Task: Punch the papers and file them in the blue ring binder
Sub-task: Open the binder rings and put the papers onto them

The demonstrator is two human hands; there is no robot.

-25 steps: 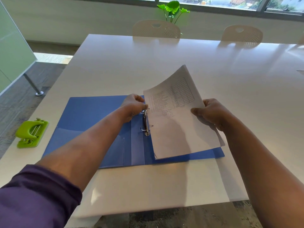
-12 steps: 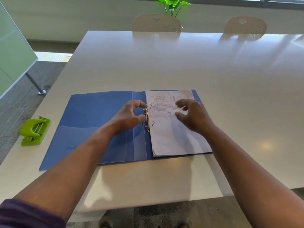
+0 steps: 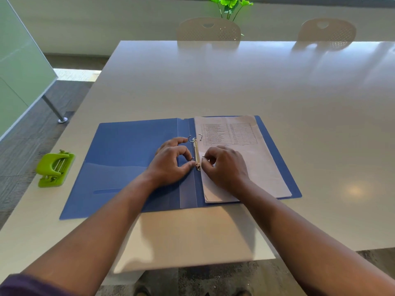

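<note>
The blue ring binder (image 3: 128, 159) lies open and flat on the white table (image 3: 235, 86). A stack of printed papers (image 3: 263, 165) rests on its right half, against the metal ring mechanism (image 3: 196, 153) in the spine. The upper ring stands open, its two halves apart. My left hand (image 3: 171, 162) sits just left of the mechanism, thumb and fingers pinching the left half of the lower ring. My right hand (image 3: 224, 165) lies on the papers, fingertips pinching the right half of that lower ring.
A green hole punch (image 3: 54, 168) sits near the table's left edge. Two pale chairs (image 3: 208, 28) stand at the far side, with a green plant (image 3: 229, 5) behind them. A glass partition (image 3: 19, 67) and its metal leg stand on the floor to the left.
The lifted sheet has been laid flat onto the stack in the binder. My right hand let go of it and moved left to the lower ring; my left hand shifted down to the same ring.
</note>
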